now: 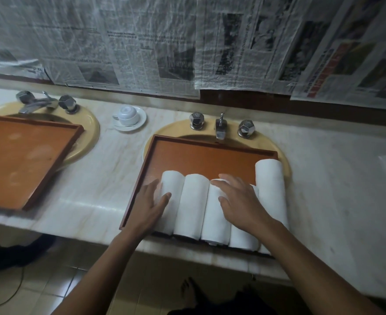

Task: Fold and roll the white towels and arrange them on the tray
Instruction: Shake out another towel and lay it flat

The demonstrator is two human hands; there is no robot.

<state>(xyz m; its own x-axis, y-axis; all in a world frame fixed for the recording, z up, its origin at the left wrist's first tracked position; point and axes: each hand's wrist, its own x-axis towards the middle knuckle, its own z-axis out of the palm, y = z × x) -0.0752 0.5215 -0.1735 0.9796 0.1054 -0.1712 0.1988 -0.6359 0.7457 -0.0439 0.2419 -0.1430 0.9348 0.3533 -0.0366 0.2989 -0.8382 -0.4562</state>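
On the marble counter (110, 178), item one: wooden tray (198, 160), set across the yellow right-hand sink (264, 144) below its tap (220, 128). Contents: five rolled white towels laid side by side along the tray's near half, namely first roll (172, 178), second roll (190, 205), third roll (214, 221), fourth roll (242, 238) and fifth roll (270, 185). The fifth lies further back than the other four, against the right rim. The far half of the tray floor shows bare wood. Left hand (152, 206): flat, fingers straight, laid against the outer side of the first roll, gripping nothing. Right hand (239, 201): flat, fingers spread, resting on top of the third and fourth rolls, gripping nothing. Hazards, as judged: the near ends of the rolls appear to run over the tray's front rim at the counter's edge, so a push toward the body could send one to the floor. The tray bridges the basin, so heavy pressing may rock it. Sideways squeezing by the left hand could loosen a roll's outer lap or ride one roll over its neighbour. The fifth roll, out of line, may snag the fourth if slid forward. Item two: second wooden tray (23, 155), across the left sink (89, 133), showing only pale smudges on its floor and no towels. Item three: saucer (142, 121) holding an upturned white cup (127, 113), between the sinks. Wall behind: newspaper sheets (164, 42).
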